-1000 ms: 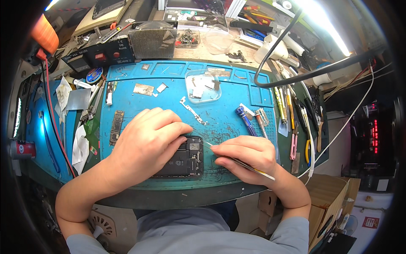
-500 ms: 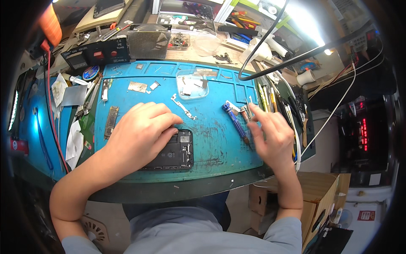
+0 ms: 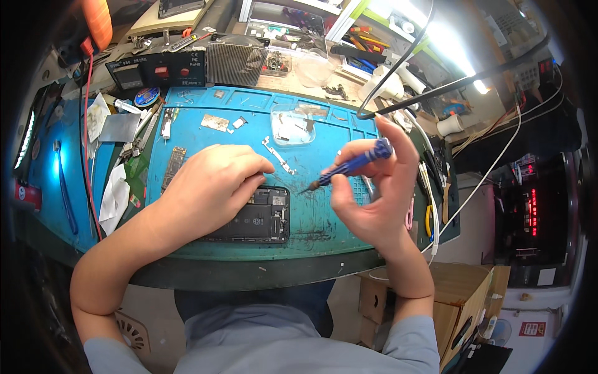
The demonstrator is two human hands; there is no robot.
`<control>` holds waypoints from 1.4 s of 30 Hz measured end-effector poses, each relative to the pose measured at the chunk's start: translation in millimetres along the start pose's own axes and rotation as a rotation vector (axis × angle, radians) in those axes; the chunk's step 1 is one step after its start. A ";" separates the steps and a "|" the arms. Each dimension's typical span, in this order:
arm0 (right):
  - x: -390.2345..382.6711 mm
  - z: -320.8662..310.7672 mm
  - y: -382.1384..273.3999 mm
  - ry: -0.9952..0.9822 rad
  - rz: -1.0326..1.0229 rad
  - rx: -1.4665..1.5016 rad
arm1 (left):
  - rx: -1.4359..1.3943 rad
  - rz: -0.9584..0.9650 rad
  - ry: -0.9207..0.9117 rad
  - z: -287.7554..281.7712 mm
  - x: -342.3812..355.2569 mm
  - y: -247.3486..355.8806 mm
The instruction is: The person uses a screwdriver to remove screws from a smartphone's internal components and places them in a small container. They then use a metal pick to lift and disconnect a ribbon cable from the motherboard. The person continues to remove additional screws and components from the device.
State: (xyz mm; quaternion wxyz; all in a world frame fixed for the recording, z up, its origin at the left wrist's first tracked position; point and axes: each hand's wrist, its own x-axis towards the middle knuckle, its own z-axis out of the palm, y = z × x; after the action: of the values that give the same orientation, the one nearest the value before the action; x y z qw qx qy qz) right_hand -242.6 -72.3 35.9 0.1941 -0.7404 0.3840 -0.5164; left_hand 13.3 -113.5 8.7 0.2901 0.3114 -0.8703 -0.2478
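Note:
My right hand (image 3: 383,193) is closed on a blue screwdriver (image 3: 356,164), raised over the mat with its dark shaft slanting down to the left. The tip points toward the right edge of an opened phone (image 3: 261,221), whose black battery and inner parts show. My left hand (image 3: 215,187) rests over the phone's upper left part, thumb and fingers pinched together near its top edge; what they hold, if anything, is too small to make out. Just beyond the phone lies a thin white-metal bracket strip (image 3: 278,156).
The blue work mat (image 3: 324,240) carries a clear plastic dish (image 3: 293,128) with small parts, a metal plate (image 3: 215,122) and a circuit board (image 3: 174,163). A black power unit (image 3: 156,70) stands at the back left. Tools and a dark cable (image 3: 461,83) crowd the right.
My right hand has picked up the blue screwdriver from the mat and brought it left, toward the phone. My left hand stays pinched over the phone. The whole view has shifted slightly.

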 end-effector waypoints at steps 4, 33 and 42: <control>-6.9 5.4 11.8 -0.076 -0.082 -0.103 | 0.015 0.003 0.024 -0.2 -2.5 -1.3; -7.6 7.7 11.7 -0.061 -0.270 -0.002 | -0.014 -0.038 0.049 7.7 -2.7 12.2; -1.8 1.4 2.3 -0.206 -0.276 -0.157 | 0.144 0.065 0.081 6.8 -2.5 18.3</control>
State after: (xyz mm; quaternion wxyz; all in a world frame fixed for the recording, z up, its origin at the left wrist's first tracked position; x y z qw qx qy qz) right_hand -242.5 -72.4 32.7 0.1014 -0.8480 0.2960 -0.4278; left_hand 3.1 -97.5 14.2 0.3100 0.3131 -0.8829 -0.1622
